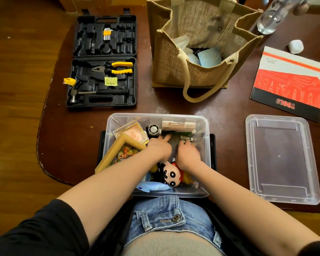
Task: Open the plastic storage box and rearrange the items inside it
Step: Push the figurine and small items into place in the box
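Plastic storage box [204, 126] sits open; left hand [160, 146] lies flat with fingers straight, right hand [188, 154] curls onto the small tubes [187, 138], which should be lifted gently clear of the plush doll [171, 173].

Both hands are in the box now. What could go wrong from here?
1. The wooden picture frame leans tilted over the clear plastic storage box rim; a nudge from the left hand or forearm might tip it out.
2. The right hand reaches over the plush doll, so that arm could drag it.
3. The box overhangs the dark wooden table edge, so pressing down might tilt it.
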`<state>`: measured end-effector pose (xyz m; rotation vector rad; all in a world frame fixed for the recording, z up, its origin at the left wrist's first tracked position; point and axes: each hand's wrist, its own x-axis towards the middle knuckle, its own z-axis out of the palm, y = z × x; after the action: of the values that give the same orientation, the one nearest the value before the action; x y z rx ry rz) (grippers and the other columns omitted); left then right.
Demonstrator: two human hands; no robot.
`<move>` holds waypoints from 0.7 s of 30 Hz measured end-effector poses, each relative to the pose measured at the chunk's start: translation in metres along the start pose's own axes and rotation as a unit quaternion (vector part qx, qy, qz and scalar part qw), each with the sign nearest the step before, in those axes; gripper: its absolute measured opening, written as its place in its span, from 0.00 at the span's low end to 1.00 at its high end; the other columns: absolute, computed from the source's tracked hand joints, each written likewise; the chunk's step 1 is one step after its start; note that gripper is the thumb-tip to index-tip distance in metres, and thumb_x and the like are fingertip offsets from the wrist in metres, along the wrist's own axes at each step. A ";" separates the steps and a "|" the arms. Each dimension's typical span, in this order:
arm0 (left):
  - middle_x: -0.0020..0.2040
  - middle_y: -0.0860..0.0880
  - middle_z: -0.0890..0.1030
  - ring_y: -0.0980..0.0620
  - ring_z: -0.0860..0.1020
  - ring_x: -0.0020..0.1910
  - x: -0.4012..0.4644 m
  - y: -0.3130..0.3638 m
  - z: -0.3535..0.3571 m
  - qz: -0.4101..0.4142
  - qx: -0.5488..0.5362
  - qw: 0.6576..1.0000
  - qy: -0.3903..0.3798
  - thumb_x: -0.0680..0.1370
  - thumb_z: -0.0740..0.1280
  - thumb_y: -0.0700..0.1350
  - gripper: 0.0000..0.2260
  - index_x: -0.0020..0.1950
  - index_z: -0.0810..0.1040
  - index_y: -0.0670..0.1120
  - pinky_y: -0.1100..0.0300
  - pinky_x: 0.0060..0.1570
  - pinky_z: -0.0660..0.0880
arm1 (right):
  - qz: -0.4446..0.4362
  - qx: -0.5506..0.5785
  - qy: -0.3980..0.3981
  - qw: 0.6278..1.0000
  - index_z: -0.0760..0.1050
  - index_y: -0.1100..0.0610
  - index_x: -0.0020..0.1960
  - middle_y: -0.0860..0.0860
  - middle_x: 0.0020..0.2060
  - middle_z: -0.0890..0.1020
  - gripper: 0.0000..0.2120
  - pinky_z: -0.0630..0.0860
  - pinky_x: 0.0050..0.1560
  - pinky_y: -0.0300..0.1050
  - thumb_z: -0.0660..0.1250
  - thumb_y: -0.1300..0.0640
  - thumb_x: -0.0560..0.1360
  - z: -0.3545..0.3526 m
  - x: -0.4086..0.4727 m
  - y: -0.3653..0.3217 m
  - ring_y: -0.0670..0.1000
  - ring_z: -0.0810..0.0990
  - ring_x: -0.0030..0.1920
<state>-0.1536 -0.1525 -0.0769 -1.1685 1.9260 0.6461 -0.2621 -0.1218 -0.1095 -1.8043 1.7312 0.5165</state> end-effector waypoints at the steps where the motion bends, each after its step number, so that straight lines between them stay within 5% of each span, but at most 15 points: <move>1: 0.78 0.46 0.43 0.42 0.56 0.74 0.000 0.000 0.000 0.000 0.001 1.000 0.000 0.77 0.63 0.41 0.19 0.69 0.72 0.45 0.46 0.64 0.65 | 0.002 -0.008 0.004 1.000 0.62 0.62 0.68 0.62 0.66 0.66 0.23 0.75 0.54 0.51 0.61 0.57 0.76 -0.001 0.001 -0.001 0.62 0.67 0.65; 5: 0.78 0.46 0.44 0.42 0.56 0.74 -0.002 0.000 -0.001 -0.003 -0.001 1.000 0.000 0.78 0.64 0.43 0.18 0.68 0.72 0.45 0.47 0.64 0.65 | 0.005 -0.028 0.011 1.000 0.62 0.62 0.69 0.62 0.68 0.64 0.24 0.74 0.58 0.51 0.61 0.57 0.76 -0.002 -0.001 -0.003 0.62 0.63 0.68; 8: 0.78 0.45 0.45 0.42 0.57 0.73 -0.002 0.000 -0.001 -0.005 0.004 1.000 -0.004 0.79 0.64 0.46 0.19 0.70 0.70 0.46 0.48 0.64 0.66 | -0.013 -0.019 0.010 1.000 0.65 0.62 0.67 0.61 0.65 0.69 0.21 0.75 0.54 0.50 0.61 0.58 0.76 -0.005 -0.001 0.000 0.60 0.70 0.63; 13: 0.76 0.44 0.54 0.42 0.62 0.71 -0.007 -0.002 -0.005 0.032 0.042 0.998 -0.029 0.78 0.62 0.43 0.21 0.72 0.68 0.50 0.49 0.60 0.68 | -0.070 -0.015 -0.150 0.986 0.76 0.61 0.57 0.58 0.54 0.80 0.14 0.75 0.50 0.48 0.58 0.56 0.78 -0.016 0.001 0.006 0.58 0.78 0.52; 17: 0.61 0.46 0.73 0.45 0.74 0.56 -0.016 -0.003 -0.012 0.106 0.062 0.991 -0.062 0.77 0.60 0.39 0.20 0.68 0.72 0.51 0.53 0.47 0.72 | -0.052 0.002 -0.250 0.967 0.76 0.64 0.58 0.60 0.51 0.79 0.16 0.73 0.43 0.45 0.55 0.56 0.80 -0.024 0.004 0.000 0.57 0.76 0.46; 21: 0.52 0.47 0.78 0.47 0.74 0.45 -0.022 -0.005 -0.016 0.119 0.019 0.990 -0.067 0.77 0.59 0.36 0.17 0.63 0.76 0.48 0.57 0.41 0.71 | -0.007 0.051 -0.297 0.954 0.75 0.66 0.61 0.59 0.50 0.77 0.15 0.74 0.58 0.51 0.58 0.59 0.80 -0.028 0.009 0.000 0.54 0.73 0.46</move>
<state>-0.1485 -0.1554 -0.0499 -0.8564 1.9697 0.7894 -0.2641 -0.1468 -0.0939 -1.3942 1.2974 0.8452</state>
